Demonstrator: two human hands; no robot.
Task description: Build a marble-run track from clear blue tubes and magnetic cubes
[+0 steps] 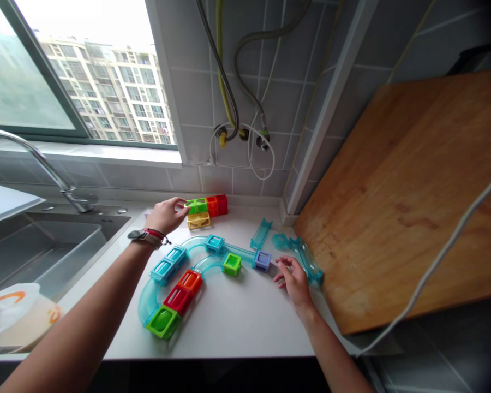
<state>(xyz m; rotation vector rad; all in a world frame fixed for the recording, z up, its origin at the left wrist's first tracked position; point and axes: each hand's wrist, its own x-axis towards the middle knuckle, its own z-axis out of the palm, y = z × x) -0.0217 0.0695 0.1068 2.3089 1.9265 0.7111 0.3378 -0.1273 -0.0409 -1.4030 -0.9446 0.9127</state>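
Note:
My left hand [168, 215] is at the back of the white counter, its fingers closed on the left end of a light green block [197, 206]. That block stands in a row with an orange-red block [213, 206] and a red block [222, 204]; a yellow block [198, 220] sits in front. Fingers loosely apart and holding nothing, my right hand [291, 277] hovers just right of a purple block [263, 261]. This block ends a toy track of clear blue curved pieces [148, 303], blue blocks [168, 265], red blocks [178, 298] and green blocks [163, 321].
Loose blue track pieces [261, 233] lie behind and right of my right hand. A large wooden board [413, 207] leans at the right, with a white cable [445, 254] across it. At the left are a sink [106, 221] and a faucet [51, 164]. Hoses hang on the tiled wall.

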